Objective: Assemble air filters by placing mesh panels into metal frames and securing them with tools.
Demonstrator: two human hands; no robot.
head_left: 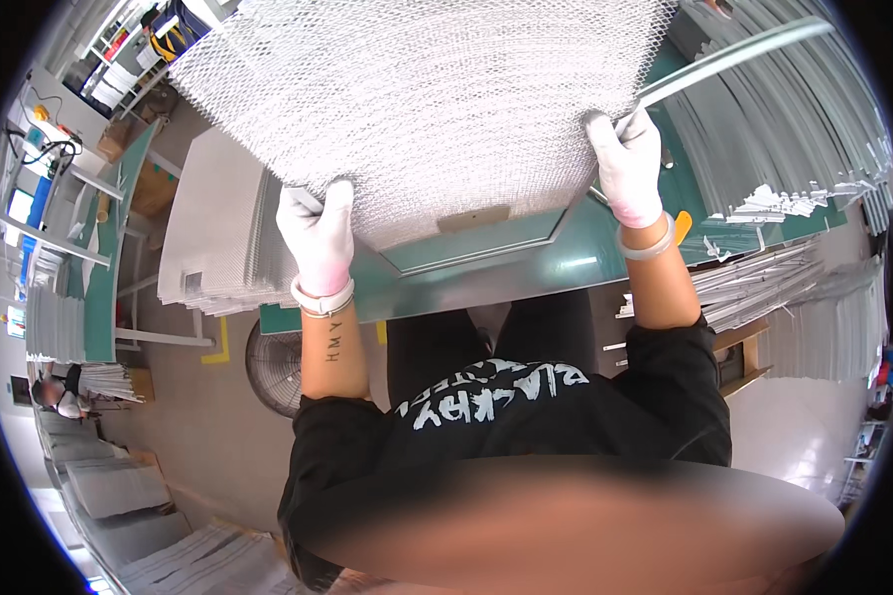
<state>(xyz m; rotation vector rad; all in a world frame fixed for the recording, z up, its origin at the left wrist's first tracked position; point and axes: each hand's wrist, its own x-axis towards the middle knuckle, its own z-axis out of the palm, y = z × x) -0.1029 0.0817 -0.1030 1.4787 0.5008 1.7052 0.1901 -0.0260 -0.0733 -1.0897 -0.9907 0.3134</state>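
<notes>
Head view: pinching silvery rectangular metal-mesh sheet (pixel 417 119) with white-gloved left hand (pixel 318 233) and right hand (pixel 629 171); apparently lifted, not yet released, with pale rectangular panels (pixel 211 213) stacked left of grip.

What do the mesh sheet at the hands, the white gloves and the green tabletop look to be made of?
Mesh sheet: likely expanded metal, perhaps aluminium; bright silvery look, fine regular openings.
White gloves: probably thin fabric, matt; greyish fingertips may be a coating or dirt.
Green tabletop: smooth with a soft shine, so perhaps a rubber or plastic mat; the look leaves it open.
</notes>
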